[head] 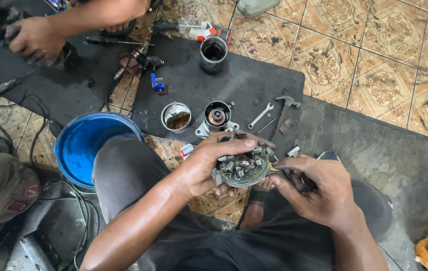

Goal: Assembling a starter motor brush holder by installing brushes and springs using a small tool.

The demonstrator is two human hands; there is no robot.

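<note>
Round metal brush plate [244,170] clasped in both hands' fingers [224,148], above black mat [254,85] on patterned floor tiles [374,65].

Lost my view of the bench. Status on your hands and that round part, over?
Left hand grips round metal plate. Right hand fingers touch its edge. Nothing in the way.

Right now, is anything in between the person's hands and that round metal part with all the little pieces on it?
No. The left hand already holds the round metal part, fingers curled over its top. The right hand touches its right edge with its fingertips. Nothing visible sits between either hand and the part.
</note>
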